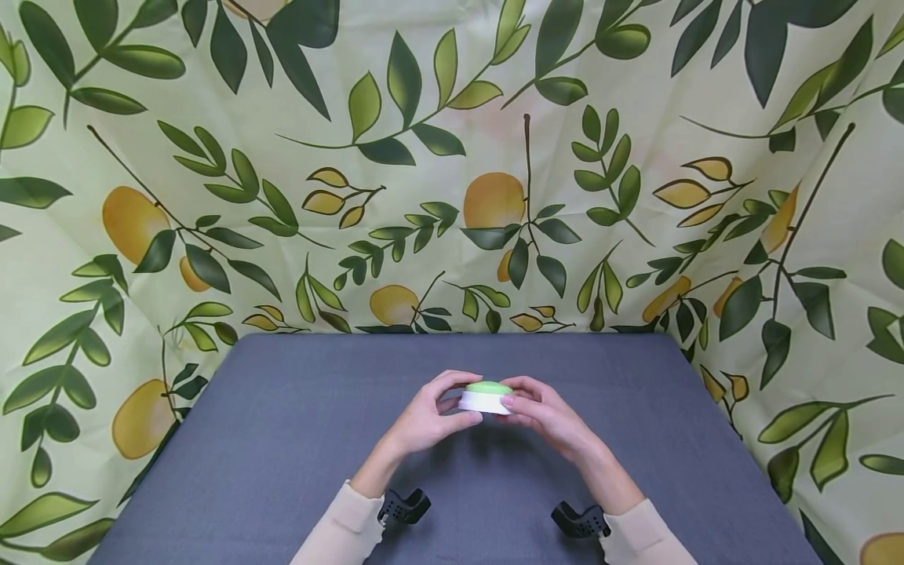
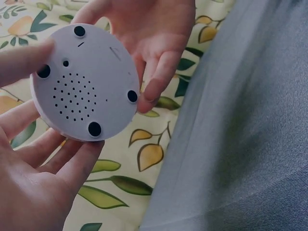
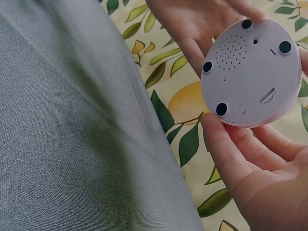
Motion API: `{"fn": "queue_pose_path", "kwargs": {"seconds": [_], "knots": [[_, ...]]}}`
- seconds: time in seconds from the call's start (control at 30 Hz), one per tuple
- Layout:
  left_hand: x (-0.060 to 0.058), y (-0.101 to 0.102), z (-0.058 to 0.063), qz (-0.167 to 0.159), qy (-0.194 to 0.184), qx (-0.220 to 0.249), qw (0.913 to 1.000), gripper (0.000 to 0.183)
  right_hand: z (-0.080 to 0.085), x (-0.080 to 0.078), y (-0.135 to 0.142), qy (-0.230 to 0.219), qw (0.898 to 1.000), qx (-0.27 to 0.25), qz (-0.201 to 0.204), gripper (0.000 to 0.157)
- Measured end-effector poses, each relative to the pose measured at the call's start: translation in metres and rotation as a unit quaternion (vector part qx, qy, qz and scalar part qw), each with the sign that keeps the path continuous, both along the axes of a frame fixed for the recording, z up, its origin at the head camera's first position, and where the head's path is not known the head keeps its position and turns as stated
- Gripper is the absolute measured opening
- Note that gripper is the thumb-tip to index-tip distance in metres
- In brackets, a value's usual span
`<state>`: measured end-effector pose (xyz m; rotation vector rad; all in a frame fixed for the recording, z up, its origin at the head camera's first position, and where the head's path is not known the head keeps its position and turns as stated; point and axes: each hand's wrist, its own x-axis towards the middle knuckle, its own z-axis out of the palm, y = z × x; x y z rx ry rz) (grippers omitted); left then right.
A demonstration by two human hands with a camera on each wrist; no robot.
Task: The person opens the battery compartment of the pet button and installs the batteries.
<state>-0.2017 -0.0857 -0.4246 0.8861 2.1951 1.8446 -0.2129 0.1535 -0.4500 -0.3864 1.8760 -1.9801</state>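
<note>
Both hands hold a round buzzer button (image 1: 483,402) up above the table, its green dome facing upward and its white base below. The left hand (image 1: 431,413) grips the left side of the rim between thumb and fingers. On the opposite side, the right hand (image 1: 547,413) pinches the rim. Seen from beneath in the left wrist view, the buzzer button (image 2: 113,72) has a flat white underside with dark round feet and a patch of small holes. A short slot shows on the underside of the buzzer button (image 3: 248,86) in the right wrist view.
A grey-blue cloth-covered table (image 1: 297,408) lies under the hands. Behind it and along its sides hangs a pale curtain (image 1: 438,180) printed with leaves and orange fruit. Black camera mounts (image 1: 405,507) sit at both wrists, by the cream sleeves (image 1: 346,524).
</note>
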Motion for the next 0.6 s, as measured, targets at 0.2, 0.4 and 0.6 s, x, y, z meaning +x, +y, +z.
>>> {"fn": "queue_pose_path", "kwargs": {"seconds": [0.2, 0.4, 0.6], "knots": [[0.002, 0.001, 0.008, 0.001, -0.004, 0.014, 0.9999, 0.044, -0.001, 0.001, 0.000, 0.014, 1.000, -0.012, -0.008, 0.051], [0.003, 0.002, 0.014, 0.010, -0.017, -0.014, 0.9997, 0.045, 0.001, 0.003, 0.000, 0.060, 0.997, 0.015, -0.037, 0.046], [0.001, 0.002, 0.015, 0.004, -0.032, -0.024, 0.9992, 0.050, 0.000, 0.005, -0.001, 0.115, 0.991, 0.041, -0.056, 0.045]]}}
